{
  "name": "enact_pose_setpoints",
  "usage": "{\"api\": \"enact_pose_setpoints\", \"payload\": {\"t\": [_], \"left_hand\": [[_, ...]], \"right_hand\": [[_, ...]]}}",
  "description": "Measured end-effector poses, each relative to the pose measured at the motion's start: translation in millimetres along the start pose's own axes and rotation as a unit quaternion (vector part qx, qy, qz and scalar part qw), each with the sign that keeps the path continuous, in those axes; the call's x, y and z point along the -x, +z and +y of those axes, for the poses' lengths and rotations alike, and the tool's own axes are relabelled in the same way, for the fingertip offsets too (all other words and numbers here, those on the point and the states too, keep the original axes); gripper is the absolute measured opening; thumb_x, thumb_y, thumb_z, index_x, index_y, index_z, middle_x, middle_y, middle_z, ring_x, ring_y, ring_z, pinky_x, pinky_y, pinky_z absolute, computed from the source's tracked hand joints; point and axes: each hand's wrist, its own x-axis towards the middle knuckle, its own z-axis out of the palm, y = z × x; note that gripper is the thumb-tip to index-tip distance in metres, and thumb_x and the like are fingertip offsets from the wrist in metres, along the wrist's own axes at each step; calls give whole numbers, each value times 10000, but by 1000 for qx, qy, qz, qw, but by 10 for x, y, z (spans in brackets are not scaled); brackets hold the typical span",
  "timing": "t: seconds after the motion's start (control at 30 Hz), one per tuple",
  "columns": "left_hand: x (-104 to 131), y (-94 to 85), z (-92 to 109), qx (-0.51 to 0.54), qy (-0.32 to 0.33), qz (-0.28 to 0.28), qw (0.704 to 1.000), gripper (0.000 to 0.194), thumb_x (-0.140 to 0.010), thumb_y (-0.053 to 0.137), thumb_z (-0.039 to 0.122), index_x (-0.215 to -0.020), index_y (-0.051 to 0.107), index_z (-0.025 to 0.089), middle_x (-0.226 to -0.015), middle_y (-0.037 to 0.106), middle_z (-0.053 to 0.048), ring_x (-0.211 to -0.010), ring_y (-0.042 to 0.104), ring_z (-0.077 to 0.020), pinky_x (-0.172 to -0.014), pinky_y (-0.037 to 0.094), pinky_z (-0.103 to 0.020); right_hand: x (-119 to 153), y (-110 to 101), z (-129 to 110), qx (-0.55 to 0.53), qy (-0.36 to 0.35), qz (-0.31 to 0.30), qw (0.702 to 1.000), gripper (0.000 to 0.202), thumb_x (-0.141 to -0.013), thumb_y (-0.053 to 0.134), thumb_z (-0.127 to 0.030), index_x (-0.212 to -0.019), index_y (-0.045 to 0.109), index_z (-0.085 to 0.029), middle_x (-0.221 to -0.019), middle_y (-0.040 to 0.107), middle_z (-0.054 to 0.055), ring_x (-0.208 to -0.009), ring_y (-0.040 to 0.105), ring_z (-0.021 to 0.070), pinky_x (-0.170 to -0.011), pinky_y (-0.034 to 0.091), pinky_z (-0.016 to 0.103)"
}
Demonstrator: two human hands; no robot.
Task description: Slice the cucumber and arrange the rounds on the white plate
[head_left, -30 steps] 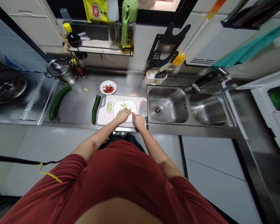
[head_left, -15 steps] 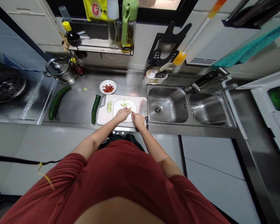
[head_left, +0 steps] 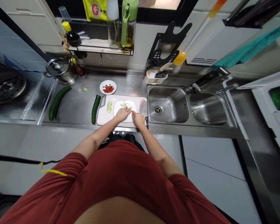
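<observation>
A white square plate (head_left: 118, 107) rests on the white cutting board (head_left: 104, 117), with several pale green slices (head_left: 124, 103) on it. Over the plate's middle lies my left hand (head_left: 122, 114), its fingers close together near a slice; what they hold, if anything, is too small to make out. My right hand (head_left: 138, 119) is closed at the plate's right side, fingertips touching something tiny by the left fingers. A row of cucumber slices (head_left: 109, 107) lies on the board's left part. The cleaver (head_left: 143, 107) lies at the board's right edge, partly hidden behind my right hand.
Left of the board lie a short cucumber (head_left: 95, 109) and a long one (head_left: 57, 102). Behind it stands a small dish of red pieces (head_left: 108, 87). A steel pot (head_left: 60, 71) is at the back left, a double sink (head_left: 168, 104) to the right.
Both hands stay almost in the same place over the plate. The yellow strip hanging at the lower left has swung up to the right.
</observation>
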Motion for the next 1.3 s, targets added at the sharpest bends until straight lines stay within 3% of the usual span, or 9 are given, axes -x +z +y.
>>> {"api": "enact_pose_setpoints", "payload": {"t": [0.13, 0.3, 0.47, 0.67, 1.3], "left_hand": [[-14, -10, 6, -20, 1, -5, 1000, 402, -932, 356, 150, -1275, 556, 211, -1402, 494, -79, -1213, 439, -248, -856, 461, -375], [12, 33, 21, -15, 0, 17, 1000, 397, -941, 363, 181, -1294, 543, 218, -1413, 483, -79, -1233, 430, -246, -885, 455, -385], [26, 62, 9, -13, -4, 7, 1000, 404, -939, 366, 183, -1305, 535, 221, -1416, 482, -75, -1234, 428, -251, -868, 460, -381], [11, 50, -4, -19, -2, 7, 1000, 412, -940, 351, 172, -1306, 532, 221, -1419, 479, -70, -1228, 428, -247, -861, 459, -372], [-1, 104, -20, -25, -5, 12, 1000, 413, -940, 345, 175, -1306, 528, 234, -1416, 476, -80, -1196, 444, -248, -831, 462, -371]], "right_hand": [[-3, 26, 24, -37, 6, 19, 999, 413, -1003, 301, -344, -1359, 503, -295, -1038, 686, 86, -938, 635, 223, -808, 423, 307], [-57, 75, 109, -126, 87, 82, 985, 488, -970, 365, -400, -1408, 430, -194, -1227, 609, 125, -1049, 594, 250, -855, 432, 325], [-183, 119, 164, -161, 110, 52, 979, 427, -931, 439, -438, -1253, 557, -183, -1122, 650, 121, -1046, 599, 257, -849, 440, 329], [-250, 124, 146, -160, 130, 47, 977, 383, -915, 473, -446, -1149, 595, -169, -1030, 670, 123, -990, 620, 254, -819, 447, 320], [-225, 102, 135, -171, 141, 43, 974, 373, -893, 484, -459, -1111, 591, -175, -1008, 671, 113, -973, 625, 258, -810, 444, 324]]}}
